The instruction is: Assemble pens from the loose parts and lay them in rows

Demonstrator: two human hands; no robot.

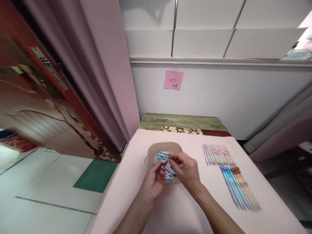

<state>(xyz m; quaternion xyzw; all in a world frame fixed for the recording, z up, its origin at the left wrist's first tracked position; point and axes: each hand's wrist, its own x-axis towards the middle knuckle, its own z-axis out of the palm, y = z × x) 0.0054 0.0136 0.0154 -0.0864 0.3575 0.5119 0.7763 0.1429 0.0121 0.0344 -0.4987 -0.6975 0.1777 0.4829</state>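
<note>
My left hand (154, 182) is closed in a pinch on a small light-blue piece (163, 161), perhaps a pen part, above a beige plastic bin (151, 150). The fingertips of my right hand (187, 167) are pressed together right beside that piece. Whatever they hold, if anything, is too small to make out. Inside the bin lie several loose pen parts (168, 170) in blue, turquoise, white and dark tones, partly hidden by my hands.
On the right of the pink-covered table (190, 208) lies a row of clear and red-marked pens (218, 155). Nearer me is a row of blue and brown-topped pens (237, 187). A pink note (174, 80) sticks to the wall behind; a red door (48, 107) stands at left.
</note>
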